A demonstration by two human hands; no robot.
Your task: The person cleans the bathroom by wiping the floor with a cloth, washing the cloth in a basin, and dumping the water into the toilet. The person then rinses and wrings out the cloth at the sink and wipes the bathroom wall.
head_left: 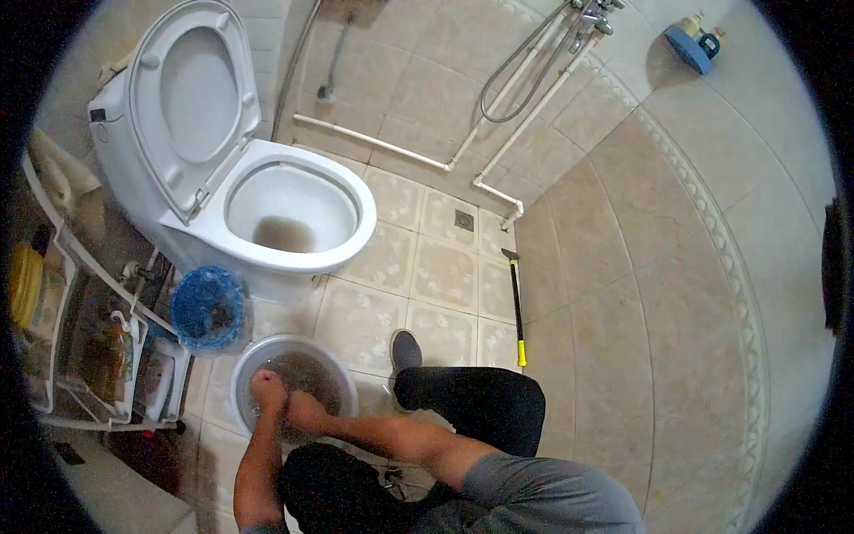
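reaching down into a round basin on the tiled floor, the left hand and right hand are close together above or partly in murky water. the left one looks balled up, the right one bent just beside it; i cannot tell whether the fingers of either hold anything. the right forearm crosses the basin's near side, and together with a dark trouser knee it hides that part of the rim.

crowding the basin's far left is a bin with a blue liner, and behind that a white toilet with its lid up and brownish water in the bowl. a rack fills the left side, its contents mostly too jumbled to name. one grey shoe is planted to the right, its heel end covered by the other leg. farther off, a yellow-handled tool is near the right wall. the shower tap is cut off at the top, and a dark shape at the right edge is unreadable.
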